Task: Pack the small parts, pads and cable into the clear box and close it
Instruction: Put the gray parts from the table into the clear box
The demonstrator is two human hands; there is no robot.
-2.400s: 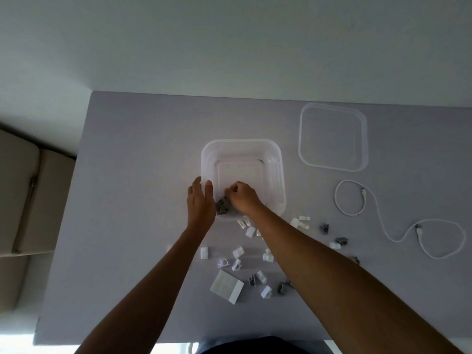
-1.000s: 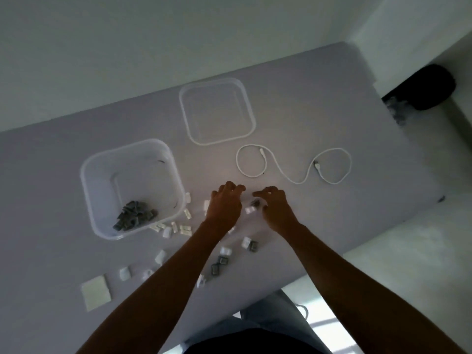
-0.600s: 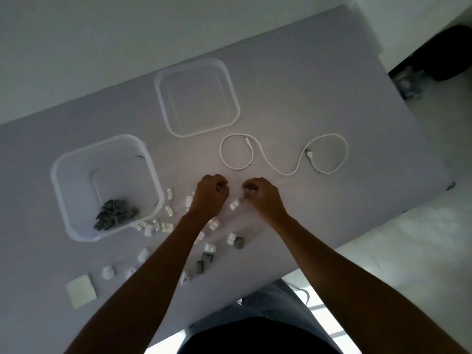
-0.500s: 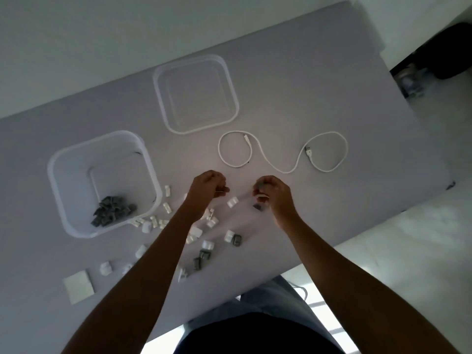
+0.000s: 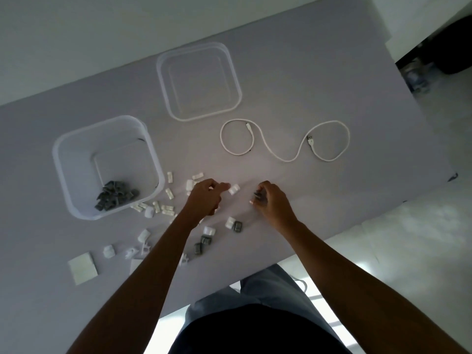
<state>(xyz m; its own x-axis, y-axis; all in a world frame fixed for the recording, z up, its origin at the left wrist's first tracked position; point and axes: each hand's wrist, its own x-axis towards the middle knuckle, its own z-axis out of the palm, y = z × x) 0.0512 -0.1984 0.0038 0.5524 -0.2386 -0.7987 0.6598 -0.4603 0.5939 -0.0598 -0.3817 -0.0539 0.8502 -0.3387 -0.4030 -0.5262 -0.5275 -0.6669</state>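
Grey parts (image 5: 258, 196) now sit pinched in the right hand (image 5: 272, 203), lifted since a moment ago; the left hand (image 5: 205, 198), fingers curled, reaches a white part (image 5: 234, 189). Both go next into the clear box (image 5: 76, 159), still open at left

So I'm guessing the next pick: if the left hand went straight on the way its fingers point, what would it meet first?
Probably the small white part just beyond the left hand, whose fingertips point right, toward the right hand. Depth is unclear.
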